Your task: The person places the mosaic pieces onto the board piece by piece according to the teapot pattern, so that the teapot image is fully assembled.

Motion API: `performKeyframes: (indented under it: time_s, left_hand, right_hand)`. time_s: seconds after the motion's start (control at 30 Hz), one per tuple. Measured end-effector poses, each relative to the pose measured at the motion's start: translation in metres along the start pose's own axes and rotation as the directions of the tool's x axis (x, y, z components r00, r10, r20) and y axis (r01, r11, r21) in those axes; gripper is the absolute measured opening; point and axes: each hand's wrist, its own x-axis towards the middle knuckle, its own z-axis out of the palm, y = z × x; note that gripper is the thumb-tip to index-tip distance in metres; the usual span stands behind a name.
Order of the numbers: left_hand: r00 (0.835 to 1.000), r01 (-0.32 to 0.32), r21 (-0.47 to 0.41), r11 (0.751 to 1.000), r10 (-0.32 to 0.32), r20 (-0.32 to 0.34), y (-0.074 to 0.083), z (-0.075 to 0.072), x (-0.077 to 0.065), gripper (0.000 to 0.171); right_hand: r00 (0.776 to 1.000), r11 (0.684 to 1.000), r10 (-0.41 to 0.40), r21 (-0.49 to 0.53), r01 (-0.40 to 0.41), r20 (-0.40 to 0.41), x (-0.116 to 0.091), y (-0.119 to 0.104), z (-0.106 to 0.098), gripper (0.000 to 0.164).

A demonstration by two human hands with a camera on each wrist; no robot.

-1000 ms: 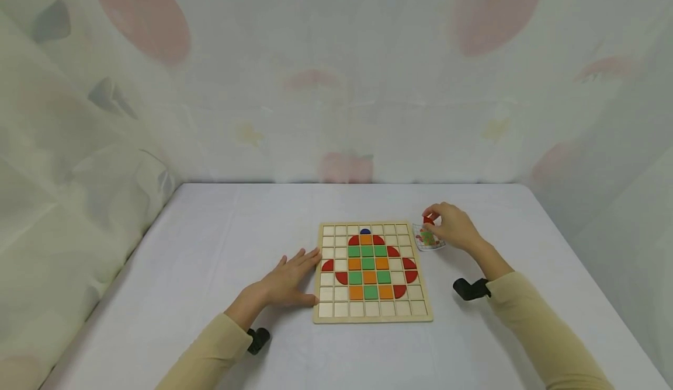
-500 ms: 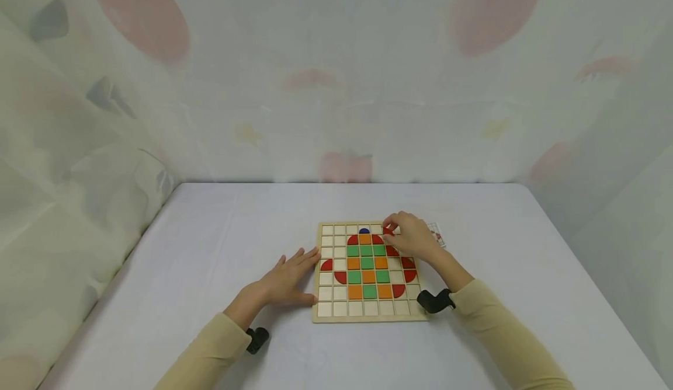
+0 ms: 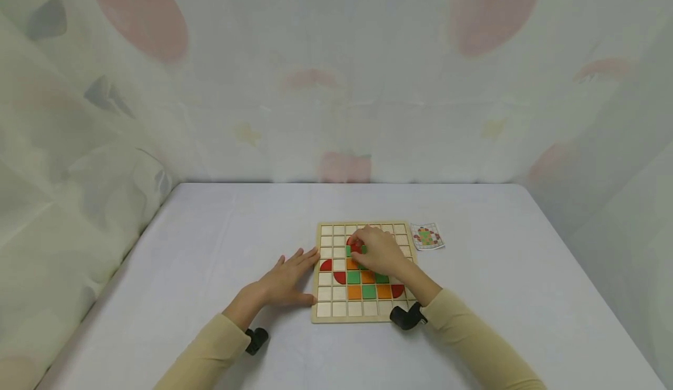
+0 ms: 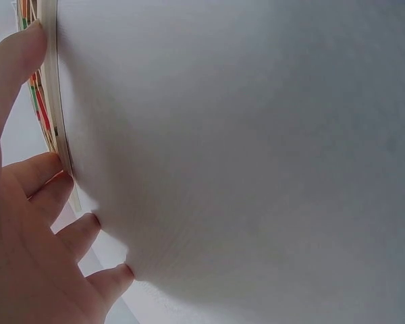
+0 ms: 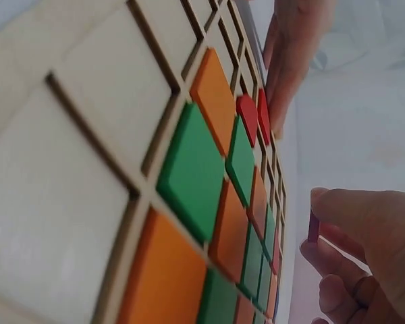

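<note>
A wooden grid board [image 3: 336, 320] lies on the white table, its squares partly filled with green and orange square tiles and red quarter-round tiles. My left hand [image 3: 286, 282] lies spread at the board's left side, thumb and fingertips touching its edge. My right hand [image 3: 381, 253] is over the upper middle of the board and pinches a red tile [image 3: 356, 248] between thumb and fingers. The right wrist view shows this tile edge-on [image 5: 313, 226], held above the board surface. Part of the tile pattern is hidden beneath the right hand.
A small paper card [image 3: 427, 236] printted with a coloured grid pattern lies just right of the board's upper corner. White printed cloth [image 3: 336, 86] hangs behind the table and at both sides. Black camera mounts [image 3: 407, 317] sit at both wrists.
My right hand has moved left from over the card, across the board's upper right, to its upper middle, with the red tile still pinched. The left hand has stayed at the board's edge.
</note>
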Motion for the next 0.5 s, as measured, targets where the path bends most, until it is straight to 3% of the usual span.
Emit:
performKeyframes:
  time_s: [0.17,0.5]
  left_hand:
    - [1.000,-0.004,0.005,1.000,0.004,-0.007,-0.001,0.001,0.000,0.089]
    - [1.000,0.006,0.018,1.000,-0.006,-0.009,-0.002,0.002,0.001,0.089]
  right_hand:
    - [0.999,0.998,-0.045,-0.035,0.045,-0.006,0.001,-0.011,0.008,0.019]
    - [0.997,0.996,-0.041,-0.070,0.046,0.065,0.004,-0.022,0.022,0.022]
